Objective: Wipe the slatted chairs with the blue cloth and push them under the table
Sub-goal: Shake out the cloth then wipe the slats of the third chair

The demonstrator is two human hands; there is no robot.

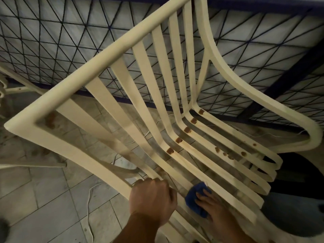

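Cream plastic fills the view: a slatted chair point(175, 106) tipped at an angle, its backrest bar running from the near left up to the far right, its long slats sweeping down and curving into the seat on the right. Rusty brown spots sit in a row where the slats bend, with more specks scattered further along the seat slats. Down at the near edge, the left hand point(152, 200) has its grip closed into a fist around the chair's side rail, fingers curled over the top of it. Just to its right, the right hand point(213, 207) lies with fingers spread flat, pressing the blue cloth point(196, 199) onto a seat slat; the cloth is bunched, peeking out beyond the fingertips toward the far side, so that grip is open and pushing down rather than clutching. Beyond the chair, on the far side, stands the counter point(263, 50), a pale glass-like top crossed with a dark triangular lattice and edged in a dark blue frame. The chair stands in front of that edge, not tucked beneath it. Under everything is a floor point(43, 199) of pale grey tiles, with a thin white cord point(89, 207) trailing across it on the near left. At the far left edge, part of another cream chair point(17, 88) shows.
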